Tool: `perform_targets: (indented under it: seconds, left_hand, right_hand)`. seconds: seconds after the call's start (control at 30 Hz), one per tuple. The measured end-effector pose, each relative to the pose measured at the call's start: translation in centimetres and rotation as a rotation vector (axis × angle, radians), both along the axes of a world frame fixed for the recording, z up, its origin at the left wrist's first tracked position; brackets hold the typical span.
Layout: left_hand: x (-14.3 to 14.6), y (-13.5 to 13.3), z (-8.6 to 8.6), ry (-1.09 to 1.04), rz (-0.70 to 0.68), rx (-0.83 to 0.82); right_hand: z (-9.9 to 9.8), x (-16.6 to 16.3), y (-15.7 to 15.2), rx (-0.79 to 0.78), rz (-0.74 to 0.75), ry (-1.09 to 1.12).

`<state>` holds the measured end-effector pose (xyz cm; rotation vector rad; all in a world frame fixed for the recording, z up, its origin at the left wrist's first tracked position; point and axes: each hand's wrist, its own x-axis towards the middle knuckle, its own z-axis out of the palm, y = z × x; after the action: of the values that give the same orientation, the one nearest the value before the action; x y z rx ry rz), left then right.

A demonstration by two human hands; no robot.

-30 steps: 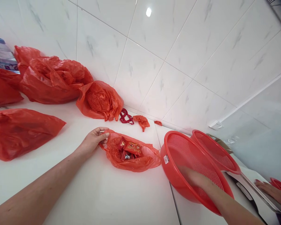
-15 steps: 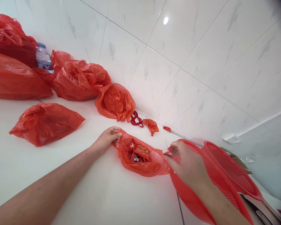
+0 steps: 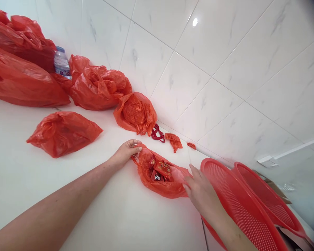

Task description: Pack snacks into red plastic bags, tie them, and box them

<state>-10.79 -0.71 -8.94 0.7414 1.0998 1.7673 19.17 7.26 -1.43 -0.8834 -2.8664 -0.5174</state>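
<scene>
An open red plastic bag (image 3: 159, 184) lies on the white counter, with red wrapped packets (image 3: 161, 169) showing inside. My left hand (image 3: 127, 151) pinches the bag's left rim between thumb and fingers. My right hand (image 3: 200, 190) rests at the bag's right edge, its fingertips tucked into the plastic; its grip is hidden. A red mesh basket (image 3: 240, 209) stands tilted right beside my right hand.
A second red basket (image 3: 267, 198) sits behind the first. Several filled red bags (image 3: 64, 132) (image 3: 136, 113) (image 3: 99, 87) line the tiled wall, with a water bottle (image 3: 61, 62) among them. Red scraps (image 3: 174, 141) and a dark red loop (image 3: 157, 134) lie near the wall.
My right hand came out of the red basket, crossed to the left and dropped onto the open bag's right edge. My left hand stayed on the left rim. The view shifted left.
</scene>
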Motion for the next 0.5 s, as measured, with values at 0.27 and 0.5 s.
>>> perform_targets:
  seconds: [0.27, 0.5]
  left_hand:
    - [0.0, -0.3, 0.3, -0.009, 0.003, -0.003]
    - [-0.1, 0.0, 5.2, -0.082, 0.085, 0.151]
  right_hand:
    - [0.9, -0.9, -0.5, -0.085, -0.056, 0.059]
    - [3.9, -0.8, 1.4, 0.190, -0.249, 0.134]
